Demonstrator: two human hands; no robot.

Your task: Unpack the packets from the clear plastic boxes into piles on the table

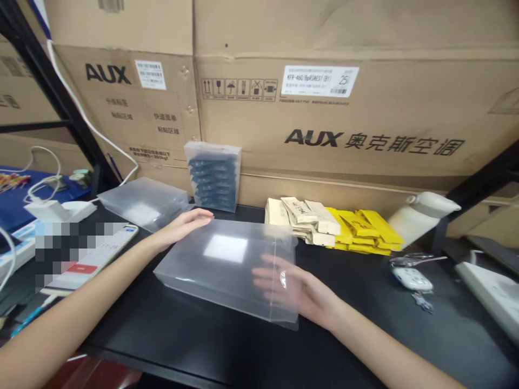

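A frosted clear plastic box lies on its side on the black tabletop in front of me. Its right end is open, with a flap standing out. My left hand rests along the box's far left edge, fingers stretched out. At the open end, my right hand reaches partly inside; its fingers are spread and show blurred through the plastic, holding nothing visible. A white label shows on the box's upper face. Behind the box stands a similar clear box filled with dark blue packets.
Another clear box lies behind my left arm, near a phone and power strip. Cream packets and yellow packets are stacked at the back, beside a white bottle. An earphone case lies right. Large cartons line the back.
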